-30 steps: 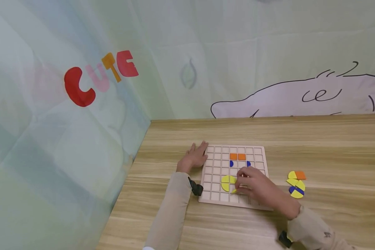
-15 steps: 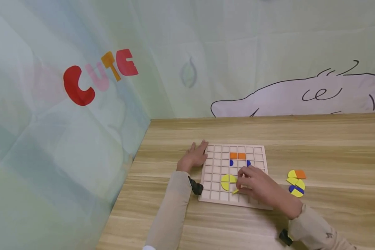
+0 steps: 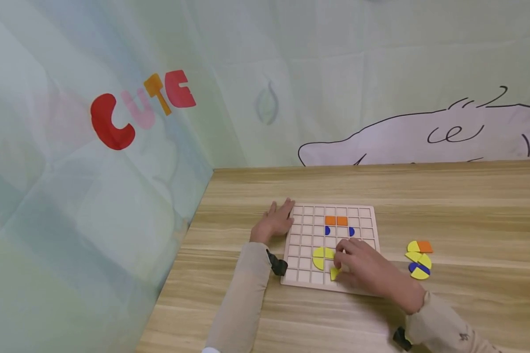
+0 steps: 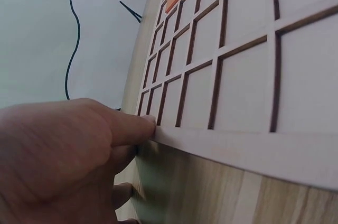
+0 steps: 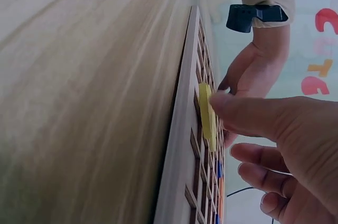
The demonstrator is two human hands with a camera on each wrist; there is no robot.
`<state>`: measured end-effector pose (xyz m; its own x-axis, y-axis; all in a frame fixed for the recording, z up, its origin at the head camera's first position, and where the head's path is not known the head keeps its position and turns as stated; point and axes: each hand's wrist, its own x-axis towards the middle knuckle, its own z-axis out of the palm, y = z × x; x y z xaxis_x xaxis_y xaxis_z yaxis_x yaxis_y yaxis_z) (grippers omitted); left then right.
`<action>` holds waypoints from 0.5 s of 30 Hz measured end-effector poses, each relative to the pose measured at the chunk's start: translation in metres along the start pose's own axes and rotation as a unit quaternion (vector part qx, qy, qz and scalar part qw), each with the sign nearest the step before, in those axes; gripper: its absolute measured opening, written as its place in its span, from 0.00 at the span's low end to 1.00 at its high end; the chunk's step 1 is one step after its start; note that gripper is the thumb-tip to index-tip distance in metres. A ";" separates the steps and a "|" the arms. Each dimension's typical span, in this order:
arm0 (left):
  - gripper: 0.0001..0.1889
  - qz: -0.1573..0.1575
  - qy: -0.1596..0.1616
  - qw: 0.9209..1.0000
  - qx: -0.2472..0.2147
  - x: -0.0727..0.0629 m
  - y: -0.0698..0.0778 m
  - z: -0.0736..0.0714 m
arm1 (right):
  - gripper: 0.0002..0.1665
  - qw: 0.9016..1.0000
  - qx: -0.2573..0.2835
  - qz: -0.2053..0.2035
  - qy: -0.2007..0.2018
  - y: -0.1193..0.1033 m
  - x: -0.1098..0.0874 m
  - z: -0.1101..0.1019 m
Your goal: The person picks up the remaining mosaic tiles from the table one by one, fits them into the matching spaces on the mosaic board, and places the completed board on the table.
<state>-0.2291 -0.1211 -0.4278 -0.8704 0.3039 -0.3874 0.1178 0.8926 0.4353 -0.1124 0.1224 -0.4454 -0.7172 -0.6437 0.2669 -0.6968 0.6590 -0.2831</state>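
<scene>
My left hand [image 3: 272,225] rests at the upper left edge of a pale wooden grid board [image 3: 298,277]; the left wrist view shows a fingertip on its rim. My right hand [image 3: 362,264] is over the lower part of the board. In the right wrist view its thumb [image 5: 248,115] touches a flat yellow piece [image 5: 205,113], while the other fingers stay apart from it. That piece [image 3: 334,274] is partly hidden by the hand in the head view. Beside it, yellow quarter-circle pieces [image 3: 318,263] sit in the grid.
Two orange squares [image 3: 330,220] and two blue half-circles [image 3: 351,231] lie higher on the board. To its right on the wooden table [image 3: 481,220] is a small cluster of loose pieces, among them an orange square [image 3: 424,246] and yellow ones [image 3: 420,274]. A printed cloth [image 3: 247,73] stands behind.
The yellow piece at my right thumb has gone from appearing thin and edge-on to showing more of its face. My right fingers have lowered and spread from the thumb. My left hand stays put.
</scene>
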 end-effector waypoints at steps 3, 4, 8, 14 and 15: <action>0.29 0.000 0.001 1.000 0.001 0.000 0.000 0.000 | 0.12 1.000 -0.003 0.004 -0.002 -0.002 0.001 0.001; 0.29 0.000 0.001 1.000 0.001 0.000 0.000 0.000 | 0.12 1.000 -0.004 0.005 -0.002 -0.002 0.001 0.002; 0.29 -0.001 0.002 1.000 0.001 0.000 0.000 0.000 | 0.13 1.000 -0.017 0.010 0.007 -0.002 0.002 0.005; 0.29 -0.004 0.000 1.000 0.001 0.001 0.000 0.000 | 0.15 0.998 -0.047 0.028 0.020 -0.001 0.004 0.007; 0.29 -0.005 0.001 1.000 0.002 0.001 0.000 0.000 | 0.16 0.998 -0.048 0.031 0.020 -0.001 0.005 0.007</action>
<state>-0.2294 -0.1207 -0.4283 -0.8722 0.2951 -0.3901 0.1114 0.8965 0.4289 -0.1153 0.1161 -0.4505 -0.7570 -0.5862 0.2885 -0.6474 0.7324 -0.2106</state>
